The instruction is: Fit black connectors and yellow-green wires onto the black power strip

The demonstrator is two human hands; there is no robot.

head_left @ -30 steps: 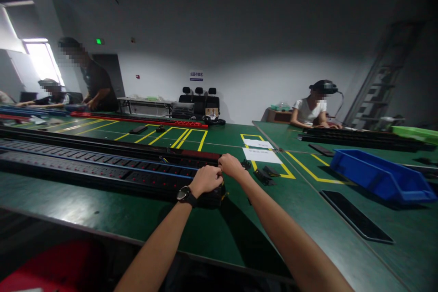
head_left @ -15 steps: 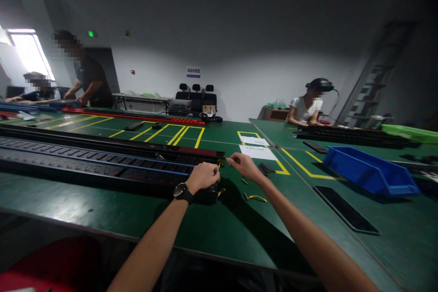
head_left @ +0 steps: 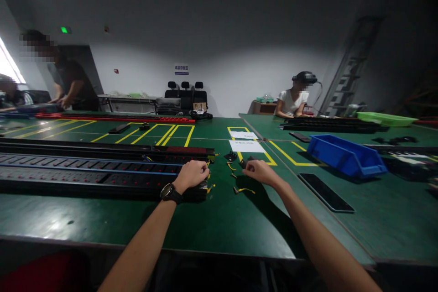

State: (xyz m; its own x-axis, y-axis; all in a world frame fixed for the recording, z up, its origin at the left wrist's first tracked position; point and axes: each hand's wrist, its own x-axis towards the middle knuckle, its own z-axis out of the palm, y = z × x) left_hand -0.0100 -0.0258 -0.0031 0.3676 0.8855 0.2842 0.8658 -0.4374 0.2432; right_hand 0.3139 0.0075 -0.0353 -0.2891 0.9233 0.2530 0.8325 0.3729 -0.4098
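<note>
My left hand, a watch on its wrist, is closed over the right end of a long black power strip that lies across the green table. My right hand hovers low over the table, a little right of the strip's end. Its fingers are curled and its fingertips are at a small black part; whether it grips that part is unclear. Short yellow wires lie loose between the two hands. Another small black part sits just beyond them.
More long strips lie behind the near one. A blue bin and a flat black panel lie to the right, white sheets inside yellow tape marks. A seated person works at the far table; others stand far left.
My right hand has left the strip's end and moved right and down toward the small black part. Yellow wires now lie exposed on the table. My left hand stays on the strip.
</note>
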